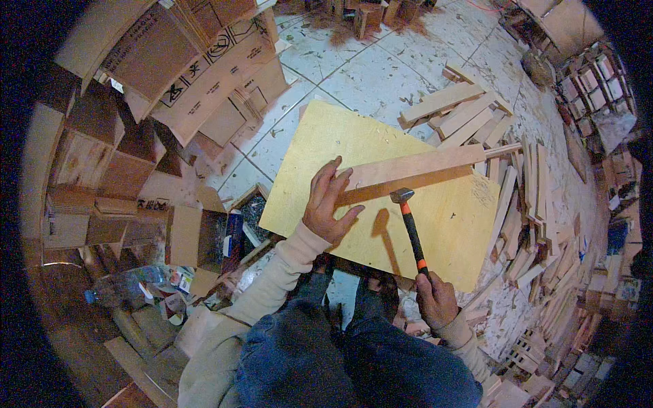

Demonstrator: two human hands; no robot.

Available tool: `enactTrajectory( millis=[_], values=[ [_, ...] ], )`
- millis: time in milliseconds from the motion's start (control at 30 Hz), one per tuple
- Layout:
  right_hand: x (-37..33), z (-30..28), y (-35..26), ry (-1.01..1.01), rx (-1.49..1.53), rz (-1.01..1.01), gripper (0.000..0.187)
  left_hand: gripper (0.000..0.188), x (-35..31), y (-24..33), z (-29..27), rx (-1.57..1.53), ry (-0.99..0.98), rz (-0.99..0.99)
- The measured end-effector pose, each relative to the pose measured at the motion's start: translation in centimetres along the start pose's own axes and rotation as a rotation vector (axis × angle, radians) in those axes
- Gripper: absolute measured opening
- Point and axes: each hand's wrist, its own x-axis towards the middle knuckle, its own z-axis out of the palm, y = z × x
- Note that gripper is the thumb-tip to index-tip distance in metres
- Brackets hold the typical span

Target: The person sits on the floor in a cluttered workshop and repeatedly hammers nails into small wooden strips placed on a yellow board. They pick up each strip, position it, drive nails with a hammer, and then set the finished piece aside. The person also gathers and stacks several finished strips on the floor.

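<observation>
My right hand is closed round the lower grip of a hammer with a black and orange handle. Its dark metal head is over the yellow board, and its shadow falls to the left. A long pale wooden strip lies across the board, its right end tapering to a narrower piece that reaches past the board's edge. At the strip's left end is my left hand, fingers stretched and thumb spread apart. The fingertips appear to touch the strip.
Loose wooden strips lie beyond the board, and more wood pieces are heaped on the right. Cardboard boxes stand on the left, near a plastic bottle. Shavings litter the tiled floor.
</observation>
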Motion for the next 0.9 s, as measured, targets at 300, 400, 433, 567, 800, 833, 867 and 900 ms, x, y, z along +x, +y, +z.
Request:
enactTrajectory(
  millis=[300, 400, 433, 567, 800, 833, 867, 900],
  values=[
    [-0.2, 0.0, -0.5, -0.006, 0.02, -0.085, 0.038, 0.062, -0.2, -2.3, -0.9, -0.377, -0.165, -0.309],
    [0.3, 0.8, -1.1, 0.006, 0.006, -0.158, 0.036, 0.055, -0.1, -1.9, -0.7, -0.248, -0.126, -0.163],
    [0.5, 1.1, -1.3, -0.001, 0.017, -0.175, 0.035, 0.054, -0.2, -1.6, -0.7, -0.25, -0.145, -0.191],
    [0.8, 0.5, -3.1, -0.053, -0.024, -0.111, 0.034, 0.054, -0.3, -1.3, -0.9, -0.237, -0.168, -0.204],
    [-1.7, -2.4, -5.9, 0.129, 1.321, -0.708, 0.047, 0.049, -0.9, -2.3, 0.0, -0.155, -0.096, -0.109],
    [-1.4, -2.4, -5.8, 0.098, 1.102, -0.94, 0.048, 0.049, -1.0, -2.3, 0.0, -0.145, -0.093, -0.105],
    [-0.3, -1.1, -5.6, 0.107, 0.896, -0.973, 0.043, 0.05, -1.0, -2.2, 0.0, -0.202, -0.098, -0.14],
    [0.6, 0.1, -5.5, 0.164, 0.603, -0.8, 0.039, 0.05, -1.0, -2.1, 0.0, -0.213, -0.095, -0.139]
  ],
)
